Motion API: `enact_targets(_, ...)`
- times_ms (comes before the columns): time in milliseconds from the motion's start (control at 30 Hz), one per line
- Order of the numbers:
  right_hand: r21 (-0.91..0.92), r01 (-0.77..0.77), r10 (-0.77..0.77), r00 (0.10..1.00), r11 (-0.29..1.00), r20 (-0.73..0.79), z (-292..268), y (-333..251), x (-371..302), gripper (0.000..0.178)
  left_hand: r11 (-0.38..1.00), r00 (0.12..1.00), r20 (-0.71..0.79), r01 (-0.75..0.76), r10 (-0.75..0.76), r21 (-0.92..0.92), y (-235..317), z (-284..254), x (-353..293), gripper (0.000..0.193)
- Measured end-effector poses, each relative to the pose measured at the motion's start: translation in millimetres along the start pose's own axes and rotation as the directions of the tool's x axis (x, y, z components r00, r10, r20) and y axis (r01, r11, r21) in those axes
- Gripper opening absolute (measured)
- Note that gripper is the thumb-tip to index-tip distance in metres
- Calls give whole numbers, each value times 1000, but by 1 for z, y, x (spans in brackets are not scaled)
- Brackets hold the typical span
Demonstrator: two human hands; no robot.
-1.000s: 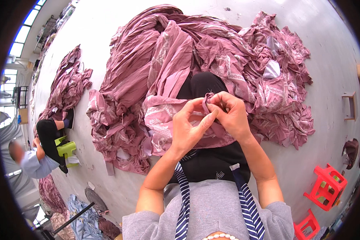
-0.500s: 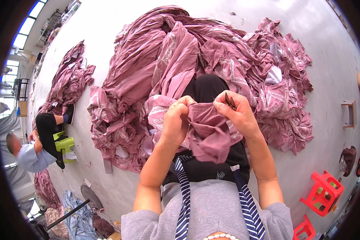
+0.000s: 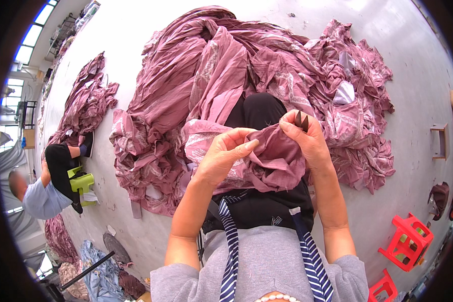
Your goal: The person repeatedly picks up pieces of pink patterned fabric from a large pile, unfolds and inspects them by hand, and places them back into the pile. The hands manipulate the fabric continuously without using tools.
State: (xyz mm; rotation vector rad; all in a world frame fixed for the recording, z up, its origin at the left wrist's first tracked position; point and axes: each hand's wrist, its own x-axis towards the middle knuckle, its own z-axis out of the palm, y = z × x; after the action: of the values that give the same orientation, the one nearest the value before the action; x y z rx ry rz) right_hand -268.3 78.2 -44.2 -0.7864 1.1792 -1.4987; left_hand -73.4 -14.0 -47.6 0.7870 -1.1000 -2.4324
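A dusty-pink piece of fabric (image 3: pixel 279 158) is gathered between my hands above my lap. My left hand (image 3: pixel 227 151) is closed, its thumb and fingers pinching the fabric's left edge. The upper right part of that fabric is pinched in my right hand (image 3: pixel 307 137). A pair of dark thread snips (image 3: pixel 301 121) also sits in the right hand, two pointed blades sticking up past the fingers; the rest of it is hidden. Around my knees spreads a big heap of the same pink fabric (image 3: pixel 171 85) with pale patterned bands.
To the left, a person (image 3: pixel 48 189) sits on a green stool (image 3: pixel 83 185) beside another pink pile (image 3: pixel 88 95). Red plastic stools (image 3: pixel 406 240) stand at the lower right, a small wooden stand (image 3: pixel 439 142) farther up. Light-blue cloth (image 3: pixel 98 267) and a black bar (image 3: pixel 88 270) lie lower left.
The fabric has shifted right and bunched up. My left thumb has stretched out along its edge. The right hand has moved slightly right, and the snips' tips now point upward.
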Motion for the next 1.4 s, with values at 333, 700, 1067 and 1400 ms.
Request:
enact_targets(333,-823,210,-487,869,528,-91,2,-6,-1,19,997,996,-72,-48,43,-66,3,4,2,19)
enact_targets(700,-828,272,-447,894,491,28,15,-4,-20,26,996,994,-91,-62,56,-68,2,3,6,20)
enact_targets(1067,-856,335,-491,864,394,112,13,-4,-13,28,998,997,-62,-50,48,-42,5,1,5,19)
enact_targets(1400,-792,446,-523,830,416,192,10,-9,-12,28,992,996,-57,-66,72,107,11,5,3,21)
